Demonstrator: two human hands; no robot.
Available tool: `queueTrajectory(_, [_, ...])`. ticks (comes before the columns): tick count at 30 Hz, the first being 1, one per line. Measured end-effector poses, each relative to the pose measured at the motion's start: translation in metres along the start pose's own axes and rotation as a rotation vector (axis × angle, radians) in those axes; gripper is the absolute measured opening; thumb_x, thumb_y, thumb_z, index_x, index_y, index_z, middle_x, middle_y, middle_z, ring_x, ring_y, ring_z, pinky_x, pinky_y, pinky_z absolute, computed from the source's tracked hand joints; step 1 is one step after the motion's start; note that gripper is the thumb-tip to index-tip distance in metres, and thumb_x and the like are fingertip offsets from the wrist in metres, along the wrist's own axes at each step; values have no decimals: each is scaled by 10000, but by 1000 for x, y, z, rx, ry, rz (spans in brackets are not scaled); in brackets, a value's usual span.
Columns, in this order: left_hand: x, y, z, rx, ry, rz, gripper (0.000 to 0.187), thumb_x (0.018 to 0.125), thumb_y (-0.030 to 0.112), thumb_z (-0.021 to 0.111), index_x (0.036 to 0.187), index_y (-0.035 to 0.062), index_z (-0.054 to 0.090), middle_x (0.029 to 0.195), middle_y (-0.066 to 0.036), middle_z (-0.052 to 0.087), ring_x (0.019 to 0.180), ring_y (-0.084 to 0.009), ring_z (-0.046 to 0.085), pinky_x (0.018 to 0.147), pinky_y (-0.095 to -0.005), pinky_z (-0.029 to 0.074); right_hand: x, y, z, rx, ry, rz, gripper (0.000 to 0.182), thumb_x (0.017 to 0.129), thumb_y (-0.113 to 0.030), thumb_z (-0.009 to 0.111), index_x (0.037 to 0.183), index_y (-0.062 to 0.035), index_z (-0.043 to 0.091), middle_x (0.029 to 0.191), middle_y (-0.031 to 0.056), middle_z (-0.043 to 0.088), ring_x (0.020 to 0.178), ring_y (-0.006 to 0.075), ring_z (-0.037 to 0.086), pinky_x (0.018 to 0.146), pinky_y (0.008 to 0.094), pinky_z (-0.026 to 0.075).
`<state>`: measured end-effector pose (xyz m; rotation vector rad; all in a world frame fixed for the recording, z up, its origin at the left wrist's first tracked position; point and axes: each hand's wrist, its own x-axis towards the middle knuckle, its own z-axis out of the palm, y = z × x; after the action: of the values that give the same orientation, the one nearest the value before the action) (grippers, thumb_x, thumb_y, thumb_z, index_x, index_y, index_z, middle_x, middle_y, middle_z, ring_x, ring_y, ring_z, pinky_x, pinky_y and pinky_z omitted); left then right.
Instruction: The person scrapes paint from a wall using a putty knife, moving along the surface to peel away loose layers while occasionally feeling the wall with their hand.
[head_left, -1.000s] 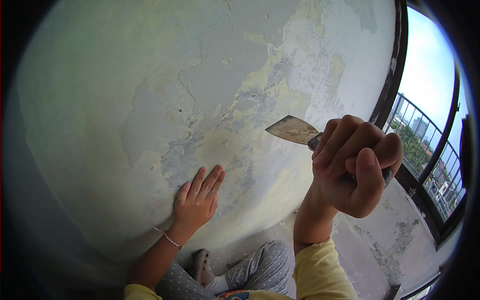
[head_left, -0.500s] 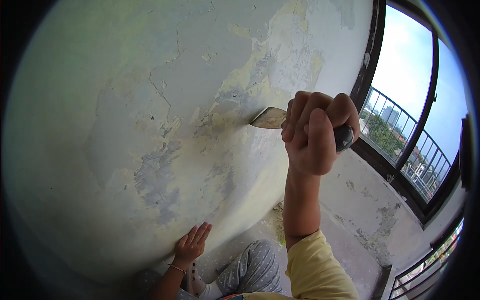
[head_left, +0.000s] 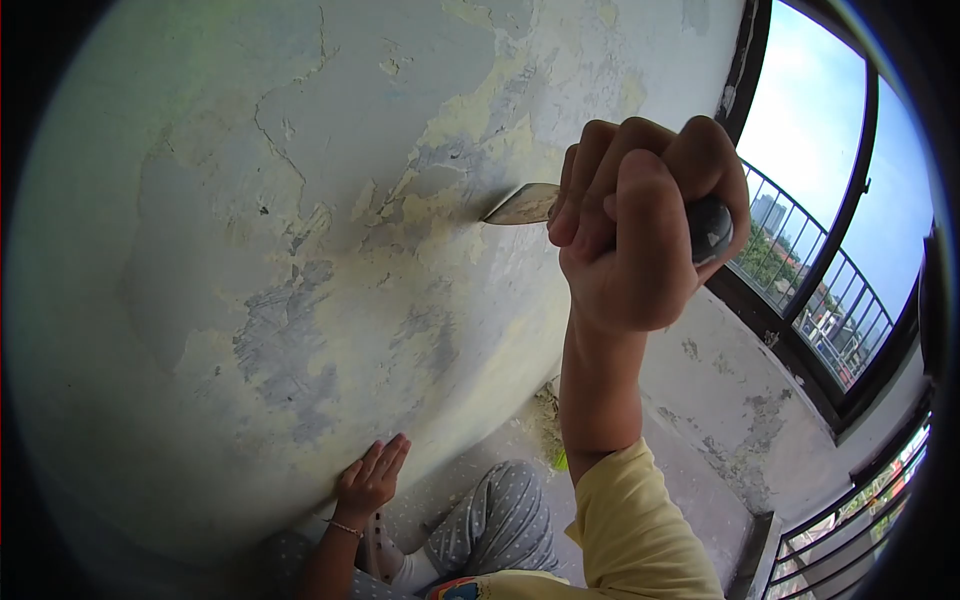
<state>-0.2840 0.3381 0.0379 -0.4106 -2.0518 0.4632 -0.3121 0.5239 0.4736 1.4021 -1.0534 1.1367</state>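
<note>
My right hand (head_left: 650, 225) is wrapped round the dark handle of a putty knife (head_left: 522, 204). Its metal blade points left, and the tip meets the peeling wall (head_left: 290, 320), where paint has flaked off in yellowish and grey patches. The end of the handle pokes out behind my fist. Lower down, my left hand (head_left: 370, 475) lies flat against the bottom of the wall with its fingers stretched out, holding nothing.
On the right is a dark-framed window (head_left: 800, 200) with a railing outside. Below it, the low wall (head_left: 720, 390) has flaking paint. Crumbled debris (head_left: 547, 420) lies in the floor corner. My bent leg (head_left: 495, 520) is close to the wall.
The view has shifted, so the wall appears farther up and left. Against the wall, the blade tip has slid slightly right and down. My left hand stays flat on the wall.
</note>
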Motion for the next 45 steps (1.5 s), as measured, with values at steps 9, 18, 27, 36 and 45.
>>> queueTrajectory(9, [0, 2, 0, -49, -22, -12, 415, 1014, 276, 452, 1384, 385, 606, 1551, 200, 441, 1475, -88, 348, 1172, -319, 198, 4, 15, -2, -131, -50, -64, 183, 885, -57, 450, 718, -102, 388, 462, 21, 377, 318, 105, 327, 309, 247, 317])
queueTrajectory(18, [1, -1, 1, -13, 12, -29, 389, 1020, 291, 455, 1356, 377, 632, 1535, 209, 459, 1469, -88, 358, 1130, -303, 230, -26, 28, 0, -265, 69, 196, 345, 733, 10, 587, 614, -104, 284, 543, -49, 333, 462, 49, 314, 438, 241, 255])
queueTrajectory(27, [0, 1, -1, -47, 22, -39, 380, 1025, 284, 451, 1336, 379, 647, 1519, 210, 478, 1454, -80, 378, 1123, -305, 242, -14, 4, -13, 31, 30, -4, 280, 854, 36, 518, 679, -90, 339, 482, 28, 420, 358, 72, 408, 328, 224, 357])
queueTrajectory(36, [-2, 1, -1, -101, 25, -44, 380, 1014, 262, 475, 1337, 357, 652, 1511, 202, 491, 1436, -81, 404, 1089, -265, 304, -15, -9, 2, -98, -39, 33, 181, 838, -29, 406, 693, -119, 345, 475, 36, 391, 353, 111, 352, 303, 256, 303])
queueTrajectory(45, [1, 1, 1, -111, 25, -44, 373, 1008, 264, 487, 1328, 347, 659, 1516, 195, 486, 1432, -86, 409, 1115, -271, 312, -1, -41, -1, 90, -192, -105, 210, 893, -49, 391, 703, -123, 342, 518, 10, 396, 402, 101, 376, 349, 235, 307])
